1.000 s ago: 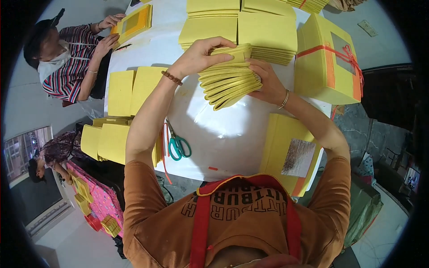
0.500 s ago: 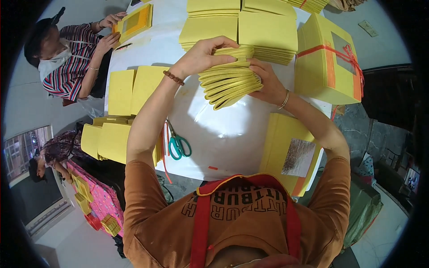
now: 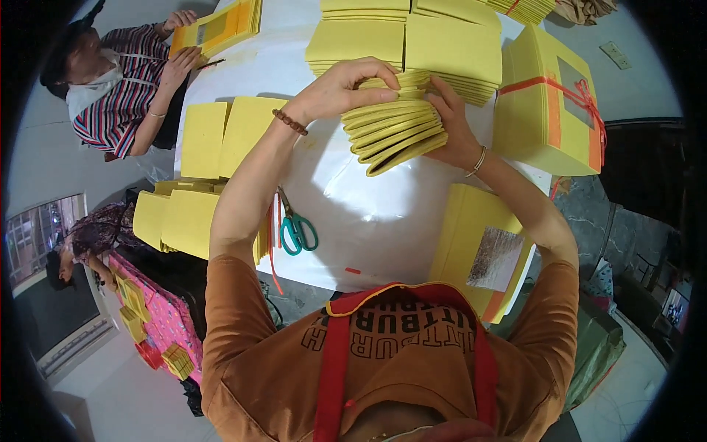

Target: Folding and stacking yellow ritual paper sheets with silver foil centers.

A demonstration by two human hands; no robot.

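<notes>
Between my two hands is a stack of folded yellow paper (image 3: 394, 131), its rounded folds fanned out toward me above the white table. My left hand (image 3: 352, 90) grips the stack's far left side, thumb pressed on top and fingers curled over. Around its right side wraps my right hand (image 3: 455, 127), the fingertips at the far end and part of the palm hidden behind the folds. Just beyond my hands lie wide piles of flat yellow paper (image 3: 453, 55). Green-handled scissors (image 3: 297, 230) rest on the table to the left, near a red ribbon (image 3: 272, 258).
A large yellow bundle tied with red ribbon (image 3: 554, 103) stands at the right. More yellow stacks (image 3: 193, 217) sit left of my arm. A yellow sheet with a grey panel (image 3: 460, 236) lies near right. One co-worker (image 3: 121, 92) handles yellow paper far left; another (image 3: 85, 250) is at a pink table.
The folds in the stack have shifted and the lowest one gapes wider. My hands remain on it. The far-left co-worker's hands have moved on their yellow paper.
</notes>
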